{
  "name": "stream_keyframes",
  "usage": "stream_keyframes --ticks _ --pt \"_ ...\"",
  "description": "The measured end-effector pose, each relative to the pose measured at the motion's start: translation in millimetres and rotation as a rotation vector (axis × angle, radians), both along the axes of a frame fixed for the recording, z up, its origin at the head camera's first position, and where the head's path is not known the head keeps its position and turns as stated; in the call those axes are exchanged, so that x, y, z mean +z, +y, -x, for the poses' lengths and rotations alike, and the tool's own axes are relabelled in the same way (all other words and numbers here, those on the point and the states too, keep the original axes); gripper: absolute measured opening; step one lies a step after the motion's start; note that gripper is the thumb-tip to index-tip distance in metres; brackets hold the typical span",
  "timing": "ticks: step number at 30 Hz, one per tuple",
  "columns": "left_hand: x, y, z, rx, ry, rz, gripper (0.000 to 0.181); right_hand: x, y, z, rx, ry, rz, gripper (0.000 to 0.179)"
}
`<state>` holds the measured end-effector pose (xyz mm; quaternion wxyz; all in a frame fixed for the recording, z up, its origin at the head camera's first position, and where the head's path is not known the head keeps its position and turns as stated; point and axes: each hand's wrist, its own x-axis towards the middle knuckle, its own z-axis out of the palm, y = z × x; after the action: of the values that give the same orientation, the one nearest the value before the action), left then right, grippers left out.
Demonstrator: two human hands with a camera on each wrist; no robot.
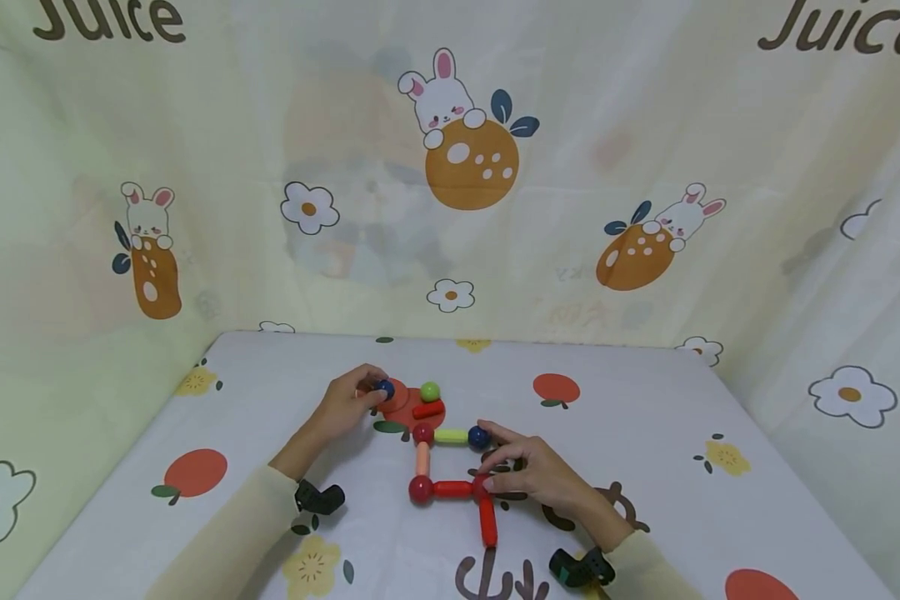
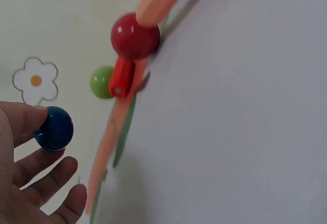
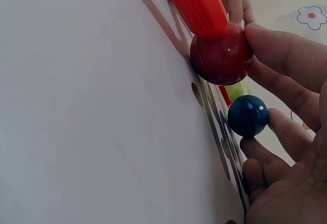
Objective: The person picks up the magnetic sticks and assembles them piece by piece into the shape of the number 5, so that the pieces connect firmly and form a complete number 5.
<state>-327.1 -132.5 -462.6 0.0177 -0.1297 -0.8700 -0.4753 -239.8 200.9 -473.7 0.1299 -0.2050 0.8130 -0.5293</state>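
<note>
My left hand (image 1: pixel 349 400) pinches a blue ball (image 2: pixel 55 129) between thumb and fingers, over the printed fruit at the table's far side. At the middle lies a joined frame of balls and rods. My right hand (image 1: pixel 536 471) grips its near-right red ball (image 3: pixel 222 55) with thumb and finger, while other fingers touch the frame's blue ball (image 3: pixel 248 116). A yellow-green rod (image 1: pixel 451 436) runs from that blue ball to a red ball (image 1: pixel 423 433). A light orange rod (image 1: pixel 423 460) leads to another red ball (image 1: pixel 420 490), joined by a red rod (image 1: pixel 452 489) to the gripped one.
Another red rod (image 1: pixel 488 523) sticks out from the frame toward the near side. Beyond the frame, a green ball (image 1: pixel 430 391) and a short red rod (image 1: pixel 428 409) lie close together. A printed cloth covers the table (image 1: pixel 630 400), and a printed curtain (image 1: pixel 375 275) hangs behind it.
</note>
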Motion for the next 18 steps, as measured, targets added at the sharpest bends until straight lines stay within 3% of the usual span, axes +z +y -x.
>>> stream_keyframes --ticks 8,18 --pt "21.4 8.9 -31.7 -0.007 -0.003 -0.020 0.027 -1.1 0.4 -0.2 0.012 0.010 0.013 0.014" --pt "35.0 17.3 -70.2 -0.198 0.071 -0.041 0.025 -1.1 0.5 -0.1 0.018 0.015 0.016 0.014"
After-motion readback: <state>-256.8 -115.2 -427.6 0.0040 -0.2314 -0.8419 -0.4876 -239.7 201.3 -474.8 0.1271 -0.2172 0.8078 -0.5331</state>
